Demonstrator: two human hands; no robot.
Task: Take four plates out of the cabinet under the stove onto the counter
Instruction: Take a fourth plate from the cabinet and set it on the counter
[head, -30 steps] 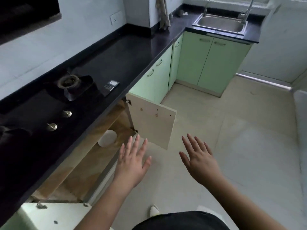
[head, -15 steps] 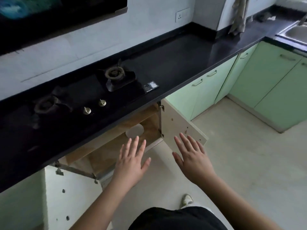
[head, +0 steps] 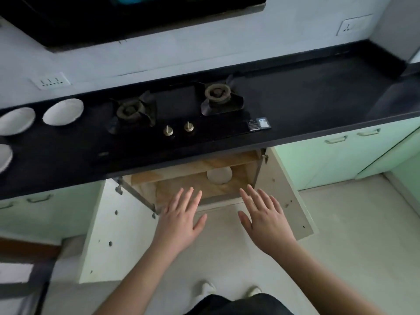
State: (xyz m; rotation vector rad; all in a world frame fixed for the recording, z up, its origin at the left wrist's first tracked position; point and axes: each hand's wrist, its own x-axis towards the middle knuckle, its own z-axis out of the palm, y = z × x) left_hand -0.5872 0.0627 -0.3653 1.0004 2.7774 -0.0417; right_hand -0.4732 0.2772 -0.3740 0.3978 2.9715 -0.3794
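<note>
The cabinet (head: 200, 189) under the stove stands with both doors swung wide. One white plate (head: 219, 175) lies inside it on the wooden floor, toward the right. Three white plates rest on the black counter (head: 306, 105) at the far left: plate (head: 63, 112), plate (head: 16, 121) and a partly cut-off plate (head: 4, 156). My left hand (head: 181, 220) and my right hand (head: 264, 218) hover palm-down in front of the cabinet opening, fingers spread and straight, holding nothing.
A two-burner gas stove (head: 177, 110) with two brass knobs sits in the counter above the cabinet. The left door (head: 113, 228) and right door (head: 288, 196) jut out toward me. Green cupboards flank both sides. My shoes (head: 229, 289) show on the pale floor.
My view has swung left to face the stove squarely, bringing the three counter plates into sight. Both hands stay open and have moved up to the cabinet opening.
</note>
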